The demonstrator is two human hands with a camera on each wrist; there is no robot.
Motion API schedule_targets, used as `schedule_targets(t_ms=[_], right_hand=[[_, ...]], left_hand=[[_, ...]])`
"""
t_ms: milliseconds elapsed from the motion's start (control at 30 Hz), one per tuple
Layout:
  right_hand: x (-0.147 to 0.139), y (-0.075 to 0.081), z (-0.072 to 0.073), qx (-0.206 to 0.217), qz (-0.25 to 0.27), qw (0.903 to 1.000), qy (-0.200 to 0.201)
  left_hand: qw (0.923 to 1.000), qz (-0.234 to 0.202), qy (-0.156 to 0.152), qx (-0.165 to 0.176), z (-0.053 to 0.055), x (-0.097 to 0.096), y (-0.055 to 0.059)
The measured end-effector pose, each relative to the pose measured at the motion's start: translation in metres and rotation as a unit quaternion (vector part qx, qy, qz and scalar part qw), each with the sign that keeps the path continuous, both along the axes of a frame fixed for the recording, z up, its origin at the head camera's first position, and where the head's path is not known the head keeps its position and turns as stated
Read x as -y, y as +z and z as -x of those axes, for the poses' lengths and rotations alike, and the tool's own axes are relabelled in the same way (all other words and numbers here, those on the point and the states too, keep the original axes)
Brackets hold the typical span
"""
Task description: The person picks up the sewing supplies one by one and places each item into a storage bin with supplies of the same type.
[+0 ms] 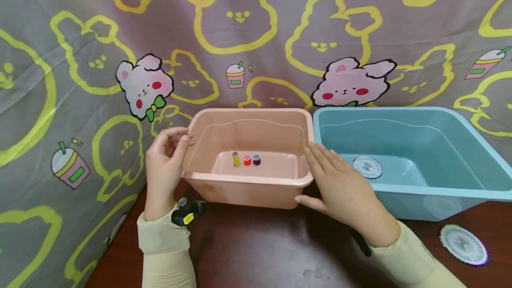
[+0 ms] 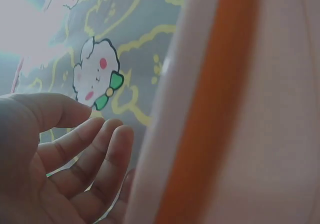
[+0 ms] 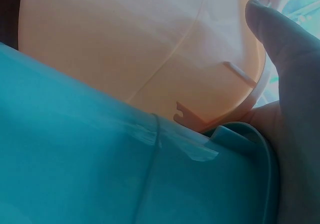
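Observation:
A pink plastic basin (image 1: 244,179) stands in front of me, with a yellow cylinder (image 1: 236,159), a red one (image 1: 247,160) and a dark blue one (image 1: 257,160), all small and spool-like, on its floor. At its left rim is my left hand (image 1: 166,159), fingers loosely bent and holding nothing. The left wrist view shows those fingers (image 2: 117,149) close beside the basin's rim (image 2: 170,104). My right hand (image 1: 344,186) lies with straight fingers over the pink basin's right rim, where it meets the blue basin (image 1: 400,189). Its thumb (image 3: 280,31) points toward the pink basin's near corner.
Inside the blue basin lies a white disc of radiating pins (image 1: 367,167). A second pin disc (image 1: 464,245) lies on the dark wooden table (image 1: 256,243), right of my right forearm. A curtain (image 1: 280,26) with bunny drawings hangs right behind both basins and along the left.

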State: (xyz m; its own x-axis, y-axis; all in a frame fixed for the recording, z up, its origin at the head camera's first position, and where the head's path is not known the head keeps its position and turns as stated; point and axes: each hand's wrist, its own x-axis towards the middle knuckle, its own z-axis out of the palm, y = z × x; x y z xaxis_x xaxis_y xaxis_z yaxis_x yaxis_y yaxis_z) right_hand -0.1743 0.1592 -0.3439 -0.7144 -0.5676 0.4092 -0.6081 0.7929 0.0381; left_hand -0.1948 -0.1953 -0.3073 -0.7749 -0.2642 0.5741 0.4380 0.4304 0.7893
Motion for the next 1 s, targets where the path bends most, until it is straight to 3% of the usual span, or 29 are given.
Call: schedule_targets(t_ms=[133,267,567,800,900,1000], right_hand=[[-0.002,0.000,0.000,0.007,-0.001,0.9999,-0.008],[-0.002,0.001,0.000,0.016,-0.004,0.9998,-0.012],[-0.002,0.000,0.000,0.009,0.004,0.9999,-0.010],[0.000,0.000,0.000,0.007,0.002,0.9999,-0.008],[0.000,-0.001,0.001,0.007,0.001,0.9999,-0.008],[0.000,-0.001,0.001,0.005,0.000,1.0000,-0.007]], left_hand=[[0.9999,-0.012,-0.008,0.003,0.002,0.005,-0.002],[0.9997,-0.006,0.018,0.014,0.002,0.011,-0.004],[0.9930,0.039,0.078,0.080,0.006,0.024,-0.013],[0.9914,0.016,0.107,0.074,0.009,0.036,-0.018],[0.9854,0.037,0.133,0.100,0.010,0.044,-0.022],[0.9741,0.069,0.143,0.161,0.010,0.051,-0.024]])
